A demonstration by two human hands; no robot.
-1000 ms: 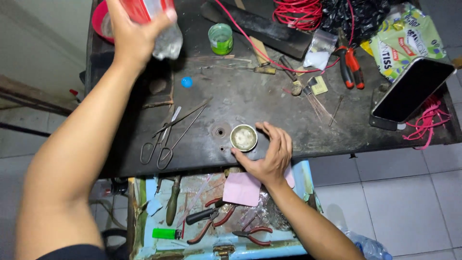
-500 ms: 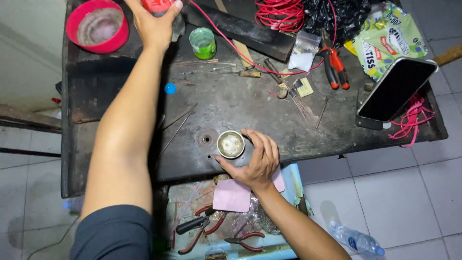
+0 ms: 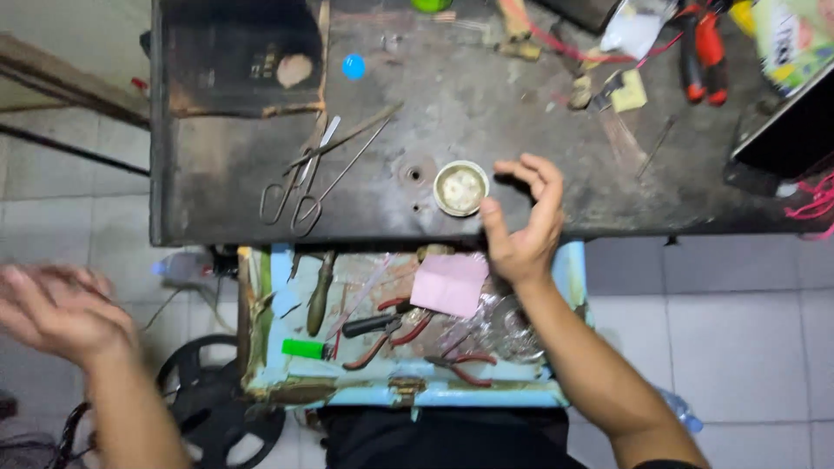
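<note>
A small round metal tin (image 3: 460, 188) with pale paste inside stands on the dark worn workbench (image 3: 217, 200) near its front edge. My right hand (image 3: 524, 221) hovers just right of the tin, fingers spread and curved, holding nothing. My left hand (image 3: 54, 310) is low at the far left, off the bench above the tiled floor, blurred, with its fingers apart and nothing in it. Two pairs of scissors or forceps (image 3: 304, 178) lie on the bench left of the tin.
An open light-blue drawer (image 3: 261, 347) below the bench holds red-handled pliers (image 3: 382, 334), a screwdriver, a green lighter (image 3: 306, 348) and a pink paper (image 3: 448, 284). At the back lie a blue cap (image 3: 353, 66), red-handled cutters (image 3: 702, 52), red wire and a dark phone (image 3: 786, 117). A black reel (image 3: 217, 408) sits on the floor.
My left hand has come down from the far back of the bench to the lower left, empty. My right hand has let go of the tin and opened beside it.
</note>
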